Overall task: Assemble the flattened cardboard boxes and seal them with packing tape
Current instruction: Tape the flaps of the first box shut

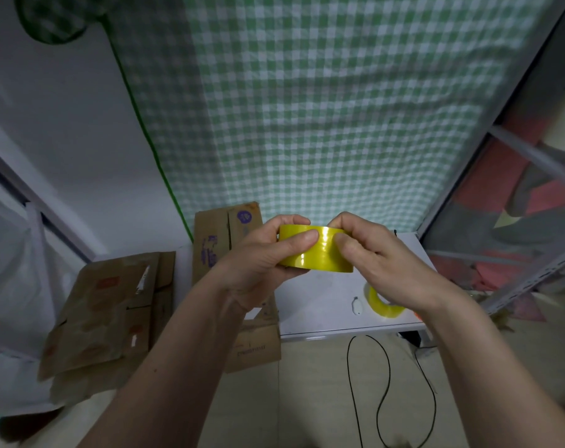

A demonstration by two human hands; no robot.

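Observation:
A yellow roll of packing tape [320, 253] is held up in front of me, above the white table. My left hand [265, 257] grips its left side, thumb lying across the outer face. My right hand [381, 260] holds the right side, fingertips pressed on the tape's surface. A second, smaller yellow tape roll [383, 303] lies on the white table [323, 295] under my right wrist. Flattened cardboard boxes [106, 305] lean in a pile at the left, and another flattened box with purple print [219, 234] stands behind my left hand.
A small white object [357, 306] lies on the table beside the second roll. A black cable [368, 392] loops over the floor below the table. A green checked curtain [307, 108] hangs behind. A metal shelf frame [533, 273] stands at the right, a white plastic bag [12, 270] at the left.

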